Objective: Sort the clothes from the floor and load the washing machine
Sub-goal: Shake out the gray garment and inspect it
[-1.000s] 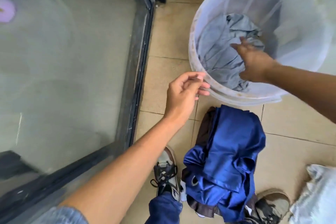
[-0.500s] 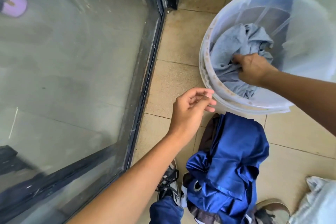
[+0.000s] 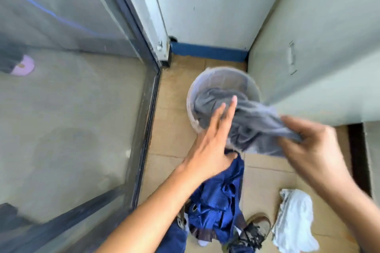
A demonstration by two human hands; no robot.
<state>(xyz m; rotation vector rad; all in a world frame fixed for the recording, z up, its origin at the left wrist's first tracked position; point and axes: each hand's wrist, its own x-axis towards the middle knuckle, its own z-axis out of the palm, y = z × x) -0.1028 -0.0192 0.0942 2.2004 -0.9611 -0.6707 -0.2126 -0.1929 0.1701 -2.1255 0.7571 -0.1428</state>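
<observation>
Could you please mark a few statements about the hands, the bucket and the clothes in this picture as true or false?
1. The right hand grips the grey garment. True.
2. The left hand is curled into a fist. False: its fingers are straight.
3. The blue garment lies in the bucket. False: it lies on the floor.
4. A white cloth lies on the floor. True.
</observation>
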